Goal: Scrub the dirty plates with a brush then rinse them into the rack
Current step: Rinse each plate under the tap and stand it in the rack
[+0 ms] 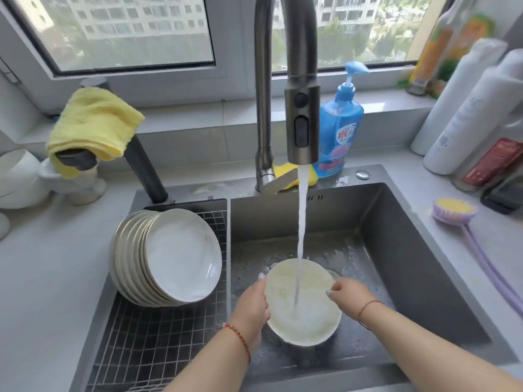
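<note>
The sink basin (410,250) is lying open to the right and behind the plate (304,302), with bare wet floor there, while its left wall is standing close beside the left hand (250,309). Beyond that wall the wire rack (158,343) is holding a leaning stack of plates (169,256) at its far end, and the near grid is lying bare. The faucet (302,114) is hanging over the middle of the basin, its stream (300,236) falling onto the centre of the plate and standing between the two hands. The brush (455,210) is lying on the table (42,278) right of the sink, well apart from the hands, near several bottles (475,117). A blue soap bottle (339,128) and a yellow sponge (285,172) are sitting behind the faucet, and a yellow cloth (93,123) is draping over a dark spout at the left. The left hand is reaching in from below, its grip holding the plate's left rim with fingers curled under it. The right hand (349,294) is coming in from the right, its grip pinching the plate's right rim. The plate is tilting slightly toward the person, above the basin floor.
</note>
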`<act>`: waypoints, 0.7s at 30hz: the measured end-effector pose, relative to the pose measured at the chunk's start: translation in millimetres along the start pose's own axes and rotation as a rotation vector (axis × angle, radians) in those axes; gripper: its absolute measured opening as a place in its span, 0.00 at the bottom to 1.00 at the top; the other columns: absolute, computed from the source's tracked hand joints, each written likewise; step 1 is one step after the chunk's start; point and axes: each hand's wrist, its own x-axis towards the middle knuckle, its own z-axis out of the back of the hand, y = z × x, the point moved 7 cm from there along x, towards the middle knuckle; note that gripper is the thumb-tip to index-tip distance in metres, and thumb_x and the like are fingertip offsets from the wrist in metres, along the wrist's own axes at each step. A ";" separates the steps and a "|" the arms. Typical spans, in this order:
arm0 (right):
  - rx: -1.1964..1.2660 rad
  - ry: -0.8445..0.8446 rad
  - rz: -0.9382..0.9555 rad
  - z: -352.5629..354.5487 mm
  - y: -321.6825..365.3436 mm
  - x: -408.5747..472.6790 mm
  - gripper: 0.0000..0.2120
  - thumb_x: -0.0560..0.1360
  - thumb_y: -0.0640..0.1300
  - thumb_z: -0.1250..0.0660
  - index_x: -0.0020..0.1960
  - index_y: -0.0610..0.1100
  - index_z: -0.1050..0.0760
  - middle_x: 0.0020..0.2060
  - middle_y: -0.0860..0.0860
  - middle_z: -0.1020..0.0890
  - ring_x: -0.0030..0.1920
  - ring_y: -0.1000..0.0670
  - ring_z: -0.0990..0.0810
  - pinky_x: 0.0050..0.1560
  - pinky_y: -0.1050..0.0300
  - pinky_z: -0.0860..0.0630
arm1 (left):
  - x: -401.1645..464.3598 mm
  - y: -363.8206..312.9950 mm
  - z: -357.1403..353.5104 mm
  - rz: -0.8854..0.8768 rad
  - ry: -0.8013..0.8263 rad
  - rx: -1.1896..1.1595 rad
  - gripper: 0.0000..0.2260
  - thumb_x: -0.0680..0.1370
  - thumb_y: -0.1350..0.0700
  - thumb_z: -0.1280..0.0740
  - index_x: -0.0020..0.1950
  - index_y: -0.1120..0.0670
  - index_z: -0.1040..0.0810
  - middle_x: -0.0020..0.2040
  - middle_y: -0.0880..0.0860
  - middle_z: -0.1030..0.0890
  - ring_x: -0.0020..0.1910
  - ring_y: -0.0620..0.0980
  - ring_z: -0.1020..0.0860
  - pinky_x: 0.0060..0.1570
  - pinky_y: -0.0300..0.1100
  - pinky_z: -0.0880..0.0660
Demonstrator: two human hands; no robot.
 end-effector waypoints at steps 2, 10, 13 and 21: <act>-0.028 0.042 -0.055 0.1 -10.1 10.8 0.18 0.78 0.45 0.42 0.30 0.46 0.39 0.27 0.50 0.34 0.27 0.52 0.37 0.27 0.59 0.41 | 3.1 10.2 -8.8 0.073 -0.001 -0.015 0.17 0.85 0.46 0.46 0.66 0.54 0.26 0.62 0.55 0.24 0.66 0.53 0.27 0.69 0.50 0.32; 0.135 0.148 -0.181 -16.3 -29.0 29.5 0.16 0.78 0.40 0.42 0.66 0.44 0.34 0.61 0.45 0.25 0.51 0.46 0.28 0.48 0.59 0.30 | 25.4 29.4 -19.2 0.210 -0.015 0.007 0.27 0.84 0.40 0.51 0.76 0.55 0.34 0.76 0.55 0.34 0.77 0.55 0.39 0.76 0.52 0.46; 0.215 0.190 -0.299 -31.8 -44.5 40.3 0.18 0.79 0.37 0.42 0.68 0.37 0.33 0.52 0.44 0.23 0.47 0.47 0.25 0.45 0.58 0.28 | 37.2 42.0 -23.2 0.265 -0.019 -0.024 0.29 0.82 0.35 0.52 0.77 0.51 0.34 0.77 0.53 0.34 0.78 0.54 0.40 0.76 0.54 0.49; 0.056 0.267 -0.184 -40.6 -35.9 46.0 0.17 0.79 0.34 0.42 0.66 0.35 0.30 0.59 0.41 0.23 0.59 0.41 0.24 0.53 0.56 0.25 | 46.1 43.4 -22.1 0.240 -0.104 -0.084 0.25 0.84 0.39 0.50 0.73 0.53 0.29 0.73 0.56 0.28 0.74 0.57 0.34 0.76 0.51 0.43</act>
